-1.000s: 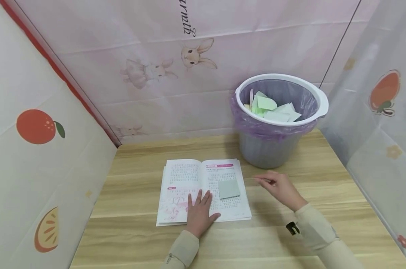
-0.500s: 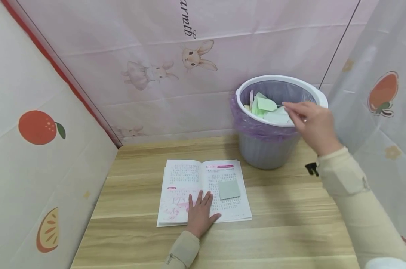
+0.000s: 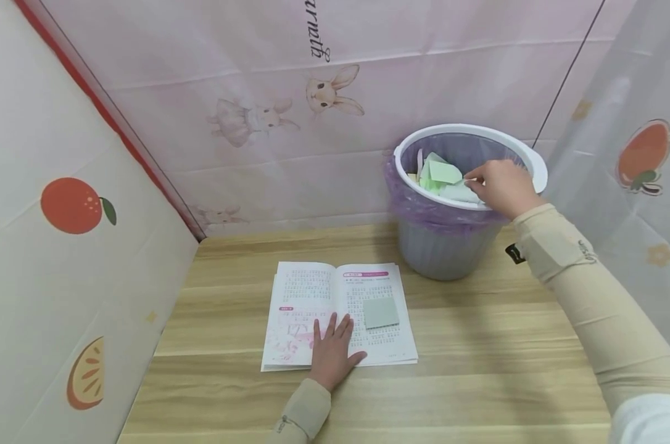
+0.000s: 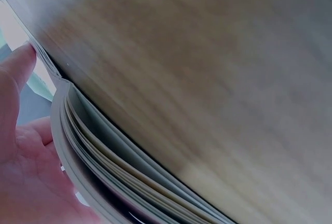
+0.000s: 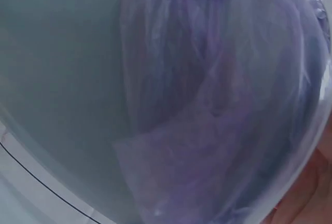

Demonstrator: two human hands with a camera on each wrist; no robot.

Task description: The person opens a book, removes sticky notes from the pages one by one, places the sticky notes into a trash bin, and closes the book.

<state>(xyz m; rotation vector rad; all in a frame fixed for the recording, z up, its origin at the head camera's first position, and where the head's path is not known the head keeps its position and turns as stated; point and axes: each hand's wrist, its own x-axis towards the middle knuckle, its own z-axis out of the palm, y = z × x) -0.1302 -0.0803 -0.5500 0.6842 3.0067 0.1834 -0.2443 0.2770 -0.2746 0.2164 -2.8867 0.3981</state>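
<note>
My left hand [image 3: 332, 357] lies with fingers spread on an open book [image 3: 307, 290], near its lower middle; in the left wrist view the thumb and palm show beside the book's page edges [image 4: 98, 156]. A square pale green pad [image 3: 381, 313] rests on the right page. My right hand [image 3: 504, 185] reaches over the front right of the bin's rim, thumb and forefinger pinching at the edge of a pale piece of paper [image 3: 459, 193] among the papers inside. From the right wrist, the bin's side and purple liner [image 5: 181, 94] fill the view, with part of the hand at lower right.
The grey bin [image 3: 440, 250] with a white rim [image 3: 476, 131] stands at the back right of the wooden table [image 3: 224, 290], against printed wall sheets [image 3: 246, 191]. Folded green paper [image 3: 445, 172] and other scraps lie inside it. More sheeting [image 3: 640, 216] closes off the right side.
My right hand has gone from beside the book up over the bin, then lowered its fingertips to the papers inside. The left hand stays on the book.
</note>
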